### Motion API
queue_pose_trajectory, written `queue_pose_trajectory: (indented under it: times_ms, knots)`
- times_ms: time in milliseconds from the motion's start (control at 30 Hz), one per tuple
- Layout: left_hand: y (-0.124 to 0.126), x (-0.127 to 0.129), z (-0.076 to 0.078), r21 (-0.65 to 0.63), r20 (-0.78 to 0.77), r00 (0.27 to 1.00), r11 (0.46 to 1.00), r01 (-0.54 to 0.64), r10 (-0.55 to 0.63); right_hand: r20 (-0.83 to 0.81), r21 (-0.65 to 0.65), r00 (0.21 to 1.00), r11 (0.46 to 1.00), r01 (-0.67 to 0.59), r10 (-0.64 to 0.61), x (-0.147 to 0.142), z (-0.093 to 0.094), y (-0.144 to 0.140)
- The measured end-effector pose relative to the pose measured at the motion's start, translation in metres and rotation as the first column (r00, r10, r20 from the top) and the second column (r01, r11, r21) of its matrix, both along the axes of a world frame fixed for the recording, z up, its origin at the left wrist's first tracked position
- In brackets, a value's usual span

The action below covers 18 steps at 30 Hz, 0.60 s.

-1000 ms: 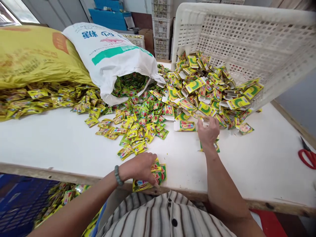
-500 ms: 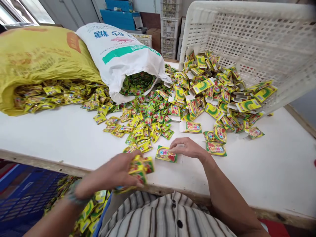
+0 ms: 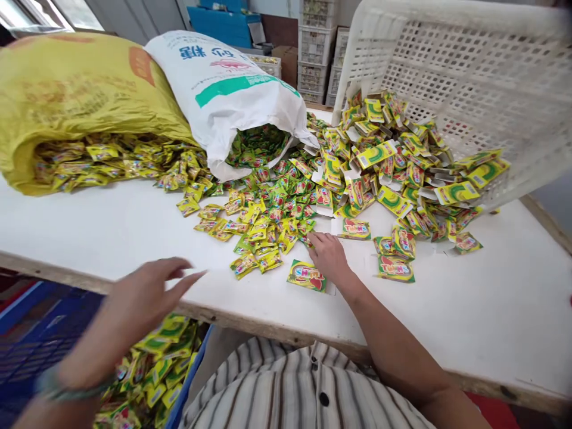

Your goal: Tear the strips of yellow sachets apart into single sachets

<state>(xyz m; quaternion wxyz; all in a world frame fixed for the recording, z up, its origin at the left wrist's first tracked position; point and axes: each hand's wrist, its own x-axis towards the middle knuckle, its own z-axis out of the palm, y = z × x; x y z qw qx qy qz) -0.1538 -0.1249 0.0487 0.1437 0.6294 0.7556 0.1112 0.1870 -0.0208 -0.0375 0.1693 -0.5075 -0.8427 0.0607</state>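
The right hand (image 3: 328, 253) lies flat, fingers together, on small green-yellow foil sachets (image 3: 268, 223) mid white tabletop (image 3: 111, 232), beside a flat printed carton (image 3: 307, 276). The blurred left hand (image 3: 147, 292), seemingly open and empty, hovers over the near edge.

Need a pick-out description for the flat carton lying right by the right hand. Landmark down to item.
Start at the tipped white crate spilling flat cartons onto the white table. Follow the spill toward the near edge to the right hand. The flat carton lies alone just left of that wrist, on bare tabletop, separate from the heap of small sachets beyond it.
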Motion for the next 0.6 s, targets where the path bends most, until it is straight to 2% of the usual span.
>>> queue_pose_trajectory:
  times_ms: [100, 167, 200, 267, 333, 400, 433, 467, 533, 567, 600]
  knots:
    - [0.028, 0.078, -0.011, 0.037, -0.036, 0.985, 0.985, 0.171, -0.169, -0.023, 0.04, 0.998, 0.997, 0.061, -0.06, 0.004, -0.001, 0.002]
    - [0.044, 0.11, -0.026, 0.016, -0.129, 0.967, 0.975, 0.222, -0.218, -0.161, 0.05, 0.982, 0.992, 0.112, -0.102, 0.011, -0.002, 0.002]
    - [0.049, 0.119, -0.035, 0.007, -0.166, 0.955, 0.968, 0.252, -0.247, -0.263, 0.035, 0.956, 0.989, 0.146, -0.132, 0.015, -0.001, 0.002]
    - [0.056, 0.129, -0.049, 0.011, -0.153, 0.945, 0.956, 0.293, -0.288, -0.479, -0.055, 0.85, 0.974, 0.219, -0.218, 0.023, 0.001, 0.003]
    - [0.06, 0.132, -0.057, 0.033, -0.023, 0.967, 0.966, 0.256, -0.255, -0.634, -0.215, 0.703, 0.947, 0.239, -0.322, 0.029, 0.003, 0.004]
    - [0.065, 0.136, -0.059, 0.043, 0.224, 0.961, 0.986, 0.159, -0.164, -0.697, -0.358, 0.591, 0.911, 0.203, -0.405, 0.033, 0.003, 0.007]
    - [0.069, 0.139, -0.059, 0.037, 0.388, 0.915, 0.994, 0.107, -0.113, -0.703, -0.4, 0.567, 0.898, 0.186, -0.43, 0.035, 0.002, 0.009]
    - [0.075, 0.144, -0.057, 0.02, 0.56, 0.826, 0.997, 0.07, -0.069, -0.695, -0.424, 0.564, 0.888, 0.18, -0.446, 0.036, 0.001, 0.01]
    - [0.087, 0.157, -0.055, -0.018, 0.826, 0.564, 0.999, 0.031, -0.002, -0.65, -0.428, 0.602, 0.878, 0.215, -0.464, 0.038, -0.003, 0.013]
    - [0.094, 0.165, -0.053, -0.037, 0.897, 0.441, 0.999, 0.017, 0.026, -0.619, -0.421, 0.626, 0.873, 0.245, -0.474, 0.038, -0.005, 0.013]
    - [0.101, 0.172, -0.053, -0.056, 0.934, 0.352, 0.998, 0.004, 0.051, -0.589, -0.417, 0.643, 0.866, 0.278, -0.49, 0.038, -0.007, 0.014]
